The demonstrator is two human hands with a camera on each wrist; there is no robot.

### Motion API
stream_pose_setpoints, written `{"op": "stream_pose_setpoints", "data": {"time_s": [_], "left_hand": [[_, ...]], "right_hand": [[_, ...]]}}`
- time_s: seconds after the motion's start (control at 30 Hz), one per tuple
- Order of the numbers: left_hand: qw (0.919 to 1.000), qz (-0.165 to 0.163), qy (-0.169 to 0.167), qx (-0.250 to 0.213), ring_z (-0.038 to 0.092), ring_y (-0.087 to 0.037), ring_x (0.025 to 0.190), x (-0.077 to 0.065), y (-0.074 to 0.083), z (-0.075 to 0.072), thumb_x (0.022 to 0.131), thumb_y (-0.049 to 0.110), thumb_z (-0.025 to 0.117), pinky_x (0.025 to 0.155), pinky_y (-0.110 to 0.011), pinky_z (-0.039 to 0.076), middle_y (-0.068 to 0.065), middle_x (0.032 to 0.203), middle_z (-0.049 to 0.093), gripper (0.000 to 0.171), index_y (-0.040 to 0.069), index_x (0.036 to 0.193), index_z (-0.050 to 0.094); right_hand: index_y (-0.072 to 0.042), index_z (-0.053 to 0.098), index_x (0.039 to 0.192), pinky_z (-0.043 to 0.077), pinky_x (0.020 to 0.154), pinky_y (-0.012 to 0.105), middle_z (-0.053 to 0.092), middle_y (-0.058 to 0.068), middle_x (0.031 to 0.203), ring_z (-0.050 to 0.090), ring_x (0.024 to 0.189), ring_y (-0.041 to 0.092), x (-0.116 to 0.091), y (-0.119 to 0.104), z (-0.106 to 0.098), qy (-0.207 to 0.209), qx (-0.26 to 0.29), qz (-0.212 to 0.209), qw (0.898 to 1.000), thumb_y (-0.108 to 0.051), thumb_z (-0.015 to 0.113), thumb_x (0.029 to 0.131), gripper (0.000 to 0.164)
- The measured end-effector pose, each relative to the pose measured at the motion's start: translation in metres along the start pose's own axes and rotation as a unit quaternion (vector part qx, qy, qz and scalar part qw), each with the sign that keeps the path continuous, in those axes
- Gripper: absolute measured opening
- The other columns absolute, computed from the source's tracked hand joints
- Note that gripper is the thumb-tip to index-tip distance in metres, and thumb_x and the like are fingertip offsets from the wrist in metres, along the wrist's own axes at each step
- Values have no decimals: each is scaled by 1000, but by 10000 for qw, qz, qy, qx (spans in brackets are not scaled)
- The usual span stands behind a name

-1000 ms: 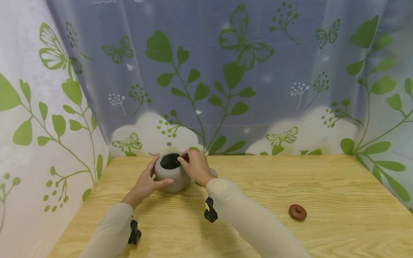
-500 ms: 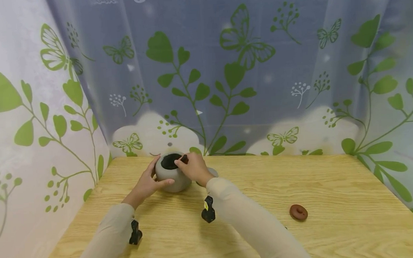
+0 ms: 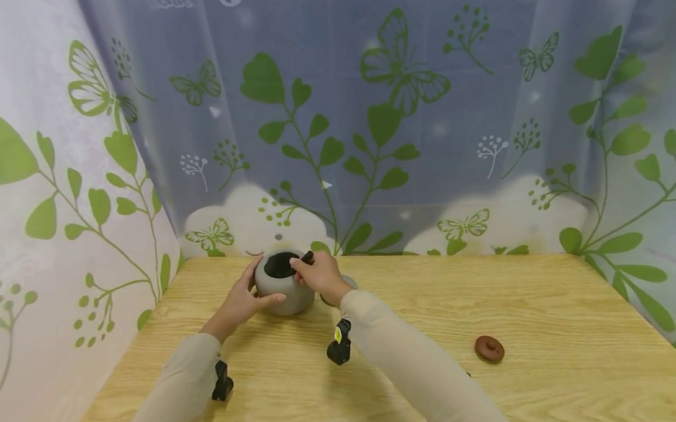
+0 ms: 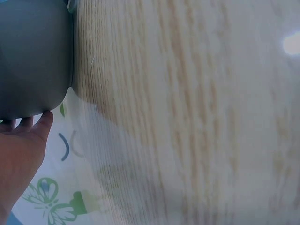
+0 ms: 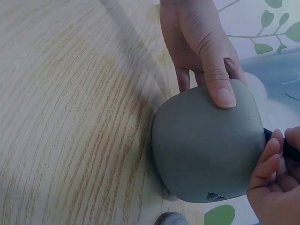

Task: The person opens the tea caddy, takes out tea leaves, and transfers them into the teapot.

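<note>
A round grey jar with a wide dark mouth stands near the back of the wooden table. My left hand holds it, thumb on the front and fingers round the far left side. In the right wrist view, that thumb lies along the wall of the jar. My right hand is at the right of the mouth, pinching a slim black handle. The handle slants up to the right; its lower end is hidden in the dark mouth. In the left wrist view, fingertips touch the jar's wall.
A grey rounded piece lies on the table behind my right wrist, partly covered. At the right lies a small reddish-brown lid with a knob. A printed curtain hangs along the table's back edge.
My right hand has shifted slightly at the mouth, and more of the black handle shows, tilting up to the right. The left hand keeps its hold on the jar.
</note>
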State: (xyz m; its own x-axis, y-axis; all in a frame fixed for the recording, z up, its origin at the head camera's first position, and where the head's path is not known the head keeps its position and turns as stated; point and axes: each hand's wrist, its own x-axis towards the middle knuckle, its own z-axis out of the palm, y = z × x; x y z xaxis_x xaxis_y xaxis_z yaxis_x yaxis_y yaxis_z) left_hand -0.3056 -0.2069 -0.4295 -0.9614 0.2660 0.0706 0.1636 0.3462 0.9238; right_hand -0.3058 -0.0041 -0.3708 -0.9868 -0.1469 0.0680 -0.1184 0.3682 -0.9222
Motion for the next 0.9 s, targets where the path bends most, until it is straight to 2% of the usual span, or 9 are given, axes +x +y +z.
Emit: {"op": "stream_pose_setpoints", "data": {"time_s": [0.07, 0.17, 0.27, 0.37, 0.53, 0.67, 0.9], "left_hand": [[10000, 6, 5, -17, 10, -32, 147, 1, -1, 0, 83, 29, 77, 113, -57, 21, -9, 161, 7, 104, 25, 156, 4], [10000, 33, 14, -20, 10, -32, 147, 1, -2, 1, 82, 29, 78, 113, -57, 22, -9, 161, 7, 104, 26, 156, 4], [10000, 45, 39, -31, 10, -32, 147, 1, -2, 1, 81, 30, 78, 113, -57, 23, -9, 160, 8, 105, 25, 156, 5], [10000, 47, 43, -45, 11, -32, 146, 1, -2, 1, 81, 29, 79, 112, -57, 24, -10, 160, 9, 105, 25, 156, 5], [10000, 23, 36, -39, 11, -32, 146, 2, -4, 1, 82, 29, 78, 113, -57, 22, -9, 160, 9, 104, 25, 156, 5], [10000, 14, 51, 12, 12, -33, 146, 2, -4, 1, 82, 29, 78, 113, -57, 21, -10, 160, 11, 104, 24, 156, 5], [9999, 33, 92, 41, 14, -33, 146, 1, -2, 1, 81, 29, 79, 113, -56, 21, -11, 160, 11, 105, 23, 156, 6]], "right_hand": [[-6, 68, 69, 47, 63, 23, 62, 0, 60, 65, 66, 25, -1, 0, -1, 73, 182, 135, 9997, -27, 62, 95, 34], [-6, 65, 68, 47, 65, 22, 60, 0, 60, 61, 62, 20, -1, 0, -1, 146, 541, 269, 9981, -25, 62, 95, 33], [-3, 65, 73, 47, 63, 23, 58, -1, 62, 55, 58, 12, -1, 1, -2, 174, 1055, 443, 9933, -22, 61, 96, 29], [-1, 66, 81, 47, 62, 25, 58, -1, 63, 53, 58, 9, -1, 0, -4, 194, 1403, 690, 9875, -21, 59, 96, 26], [0, 67, 85, 49, 65, 28, 59, -1, 63, 53, 57, 9, 1, -2, -7, 298, 1655, 963, 9811, -20, 59, 96, 24], [0, 68, 86, 50, 63, 25, 59, -1, 62, 54, 55, 8, 2, -1, -10, 401, 1771, 967, 9786, -19, 60, 96, 23], [-1, 69, 91, 45, 56, 20, 61, 0, 65, 56, 60, 12, 1, 0, -19, 491, 1796, 1019, 9772, -25, 59, 96, 26]]}}
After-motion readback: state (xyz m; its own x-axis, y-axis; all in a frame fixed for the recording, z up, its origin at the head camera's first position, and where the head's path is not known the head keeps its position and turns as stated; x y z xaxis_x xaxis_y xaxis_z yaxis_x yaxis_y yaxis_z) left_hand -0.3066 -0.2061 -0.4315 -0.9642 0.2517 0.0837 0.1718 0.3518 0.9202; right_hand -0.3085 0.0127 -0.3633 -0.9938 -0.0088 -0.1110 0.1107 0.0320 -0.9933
